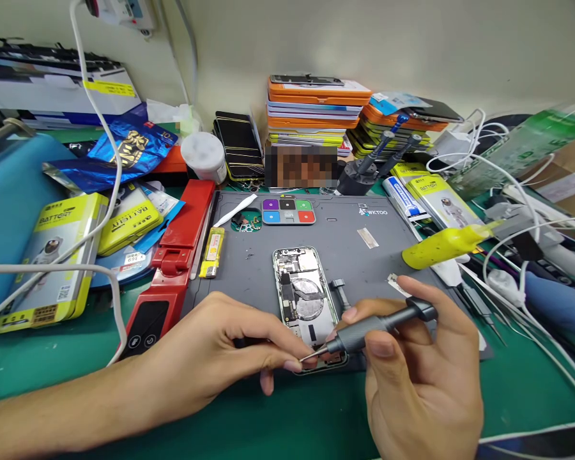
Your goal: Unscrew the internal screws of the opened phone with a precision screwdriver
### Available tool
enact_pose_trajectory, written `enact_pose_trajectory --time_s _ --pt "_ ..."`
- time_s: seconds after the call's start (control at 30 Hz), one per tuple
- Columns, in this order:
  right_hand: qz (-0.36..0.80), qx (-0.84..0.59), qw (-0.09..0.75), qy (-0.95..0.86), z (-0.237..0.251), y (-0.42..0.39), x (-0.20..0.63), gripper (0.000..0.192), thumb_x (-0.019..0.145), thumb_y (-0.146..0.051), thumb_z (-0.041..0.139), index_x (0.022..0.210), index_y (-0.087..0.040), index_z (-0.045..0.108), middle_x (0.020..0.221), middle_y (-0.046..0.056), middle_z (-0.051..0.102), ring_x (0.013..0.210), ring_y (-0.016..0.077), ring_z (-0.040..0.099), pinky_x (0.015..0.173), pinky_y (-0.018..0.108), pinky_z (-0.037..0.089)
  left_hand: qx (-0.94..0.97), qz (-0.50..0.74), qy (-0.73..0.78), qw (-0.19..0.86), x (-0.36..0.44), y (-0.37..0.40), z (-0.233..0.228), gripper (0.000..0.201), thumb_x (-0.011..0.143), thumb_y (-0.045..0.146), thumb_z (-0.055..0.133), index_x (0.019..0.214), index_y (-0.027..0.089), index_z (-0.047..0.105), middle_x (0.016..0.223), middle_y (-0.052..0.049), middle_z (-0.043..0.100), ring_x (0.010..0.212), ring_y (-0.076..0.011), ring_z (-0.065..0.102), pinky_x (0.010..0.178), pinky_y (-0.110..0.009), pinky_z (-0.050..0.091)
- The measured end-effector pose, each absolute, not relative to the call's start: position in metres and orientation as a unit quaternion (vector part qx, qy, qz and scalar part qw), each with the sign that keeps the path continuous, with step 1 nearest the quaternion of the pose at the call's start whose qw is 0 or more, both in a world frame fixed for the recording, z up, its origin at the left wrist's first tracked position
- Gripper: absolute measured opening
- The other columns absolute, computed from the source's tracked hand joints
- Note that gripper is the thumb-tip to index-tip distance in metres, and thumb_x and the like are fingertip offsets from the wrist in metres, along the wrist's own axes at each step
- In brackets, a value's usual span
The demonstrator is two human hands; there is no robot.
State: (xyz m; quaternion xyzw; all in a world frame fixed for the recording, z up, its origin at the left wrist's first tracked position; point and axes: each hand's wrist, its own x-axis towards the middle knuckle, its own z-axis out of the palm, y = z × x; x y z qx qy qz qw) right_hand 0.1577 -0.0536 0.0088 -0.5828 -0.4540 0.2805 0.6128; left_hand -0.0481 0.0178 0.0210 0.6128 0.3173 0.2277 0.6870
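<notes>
My right hand grips a dark grey precision screwdriver, tilted with its tip down to the left. At that tip, the thumb and forefinger of my left hand are pinched together; anything tiny between them is too small to make out. Beneath both hands lies an opened smartphone, its inner parts and a round coil exposed. My fingers and the tool hide its lower end. Just right of the phone, a second grey screwdriver rests on the dark grey work mat.
A yellow-wrapped phone battery, a white spudger and a coloured screw tray lie on the mat. Left stands a red folding device; right, a yellow bottle among white cables. A screwdriver holder and stacked boxes stand behind.
</notes>
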Motion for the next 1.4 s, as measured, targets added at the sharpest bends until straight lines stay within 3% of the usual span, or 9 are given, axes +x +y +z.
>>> enact_pose_trajectory --time_s 0.53,1.0,1.4 --pt "0.249 -0.580 0.626 -0.458 0.0099 -0.0567 0.1544 0.044 0.099 -0.046 0.078 0.137 -0.034 0.059 0.090 -0.001 0.077 0.072 0.0159 0.071 0.060 0.027 0.059 0.606 0.227 0.302 0.700 -0.0486 0.0170 0.0229 0.016 0.098 0.016 0.079 0.102 0.025 0.091 0.093 0.001 0.088 0.065 -0.0087 0.074 0.067 -0.013 0.062" --pt "0.276 -0.575 0.623 -0.452 0.0101 -0.0552 0.1526 0.041 0.103 -0.043 0.073 0.140 -0.035 0.057 0.091 -0.001 0.078 0.074 0.0135 0.071 0.056 0.021 0.055 0.630 0.227 0.290 0.684 -0.0485 0.0185 0.0224 0.018 0.101 0.014 0.076 0.105 0.023 0.091 0.097 -0.001 0.088 0.066 -0.0090 0.076 0.068 -0.013 0.063" --pt "0.223 -0.547 0.649 -0.479 0.0025 -0.0505 0.1569 0.049 0.097 -0.045 0.082 0.137 -0.029 0.060 0.088 -0.002 0.077 0.070 0.0145 0.075 0.061 0.023 0.062 0.612 0.228 0.271 0.707 -0.0500 0.0181 0.0193 0.021 0.104 0.016 0.073 0.111 0.027 0.090 0.101 0.001 0.088 0.071 -0.0074 0.078 0.069 -0.009 0.062"
